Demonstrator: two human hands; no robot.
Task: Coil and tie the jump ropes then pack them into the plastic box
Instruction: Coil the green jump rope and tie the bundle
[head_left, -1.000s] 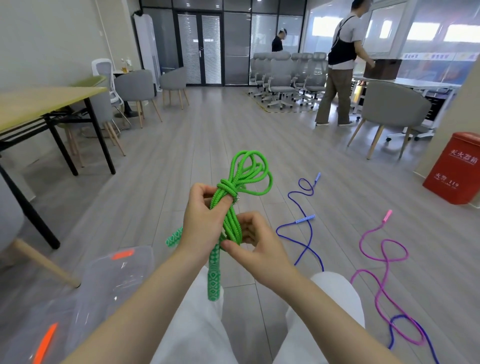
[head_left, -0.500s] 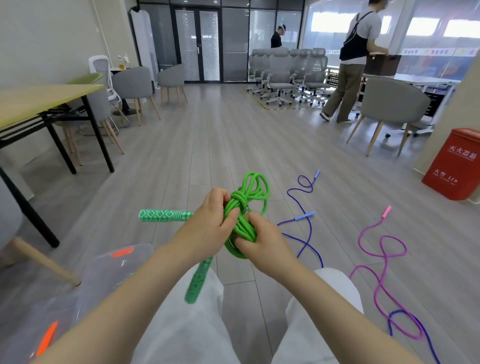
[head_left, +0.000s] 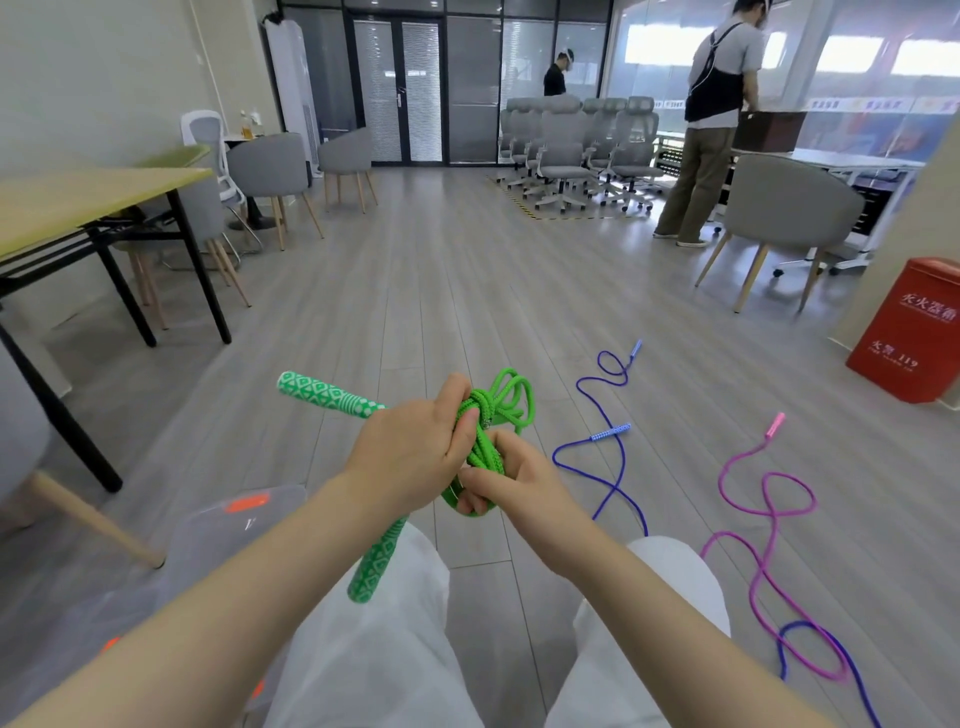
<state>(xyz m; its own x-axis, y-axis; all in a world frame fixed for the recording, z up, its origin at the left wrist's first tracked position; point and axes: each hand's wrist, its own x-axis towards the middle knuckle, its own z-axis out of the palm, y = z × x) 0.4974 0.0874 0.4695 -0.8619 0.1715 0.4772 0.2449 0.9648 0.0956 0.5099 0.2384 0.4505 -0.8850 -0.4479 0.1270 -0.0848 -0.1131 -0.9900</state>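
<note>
Left hand (head_left: 410, 457) and right hand (head_left: 511, 483) both clenched on the coiled green rope (head_left: 493, 415), held above the knees; knot mostly hidden by fingers. Plastic box (head_left: 208, 545) lower left, cut off by the arm (translucent, contents unclear). Blue rope (head_left: 605, 457) and pink rope (head_left: 763, 514) lie loose on open floor to the right.

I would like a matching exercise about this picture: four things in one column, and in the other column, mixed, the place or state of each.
Things:
1. green rope
2. blue rope
3. pink rope
4. plastic box

Places or states:
A. on the floor at the lower left, clear, with orange clips
B. loose on the floor, farthest to the right
C. bundled, held in both hands
D. loose on the floor, just right of the hands

Pairs: 1-C, 2-D, 3-B, 4-A
</note>
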